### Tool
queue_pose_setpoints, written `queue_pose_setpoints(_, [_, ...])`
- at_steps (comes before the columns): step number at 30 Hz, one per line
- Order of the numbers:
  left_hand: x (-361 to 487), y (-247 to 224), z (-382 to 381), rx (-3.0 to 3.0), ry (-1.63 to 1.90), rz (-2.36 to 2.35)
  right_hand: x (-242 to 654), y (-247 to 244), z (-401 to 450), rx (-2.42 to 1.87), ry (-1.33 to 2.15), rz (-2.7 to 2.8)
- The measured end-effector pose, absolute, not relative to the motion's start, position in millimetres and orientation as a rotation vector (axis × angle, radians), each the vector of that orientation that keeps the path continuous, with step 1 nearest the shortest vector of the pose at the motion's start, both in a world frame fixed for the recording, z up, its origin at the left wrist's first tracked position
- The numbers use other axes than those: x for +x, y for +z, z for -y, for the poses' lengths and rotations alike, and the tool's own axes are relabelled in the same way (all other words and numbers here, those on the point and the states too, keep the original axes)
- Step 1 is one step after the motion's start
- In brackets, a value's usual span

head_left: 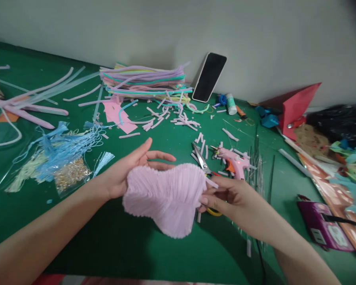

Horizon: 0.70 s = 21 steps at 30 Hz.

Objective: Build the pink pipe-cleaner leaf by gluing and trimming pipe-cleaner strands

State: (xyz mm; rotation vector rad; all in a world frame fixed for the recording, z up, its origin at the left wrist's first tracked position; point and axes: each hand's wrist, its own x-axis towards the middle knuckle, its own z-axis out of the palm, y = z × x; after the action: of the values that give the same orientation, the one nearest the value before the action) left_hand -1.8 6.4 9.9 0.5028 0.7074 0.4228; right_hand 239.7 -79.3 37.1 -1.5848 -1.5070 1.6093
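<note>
A lilac, ridged piece [169, 198] with a wavy outline is held above the green table [106, 241]. My left hand [130, 170] supports its left end, the thumb and fingers spread apart, with part of the palm hidden behind the piece. At the right edge, my right hand [225, 198] pinches the piece between thumb and fingers. A short lilac strip [211, 183] shows by the right fingers. Scissors [201, 158] lie partly behind the right hand, beside a pink glue gun [237, 162].
Bundled fuzzy stems [145, 81] lie at the back, near a leaning phone [209, 77] and a glue stick [231, 104]. Blue tassels [68, 144] and a bag of gold beads [71, 174] are left. A purple device [324, 225] sits right. Lilac offcuts [184, 118] are scattered mid-table.
</note>
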Motion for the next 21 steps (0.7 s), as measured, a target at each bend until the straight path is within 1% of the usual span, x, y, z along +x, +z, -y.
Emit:
queue_pose_setpoints(3, [-7.5, 11.0, -13.3, 0.441, 0.558, -0.673, 228.0, 27.8, 86.0, -1.518, 1.597, 1.209])
queue_pose_setpoints(8, [-10.7, 5.6, -15.2, 0.476, 0.723, -0.712, 202.7, 13.1, 97.4, -1.41, 1.517, 0.919])
queue_pose_setpoints(10, [-7.7, 2.4, -11.6, 0.546, 0.771, -0.754, 198.4, 11.2, 100.7, -1.403, 1.539, 0.947])
queue_pose_setpoints(15, [1.4, 3.0, -2.6, 0.658, 0.785, -0.785, 211.8, 17.4, 103.8, -1.341, 1.798, 1.166])
queue_pose_setpoints(18, [2.2, 5.4, -1.9, 0.701, 0.782, -0.787, 223.6, 21.9, 101.4, -1.289, 1.795, 1.146])
queue_pose_setpoints(21, [1.5, 5.3, -2.0, 0.733, 0.772, -0.808, 226.6, 21.2, 97.3, -1.413, 1.747, 1.147])
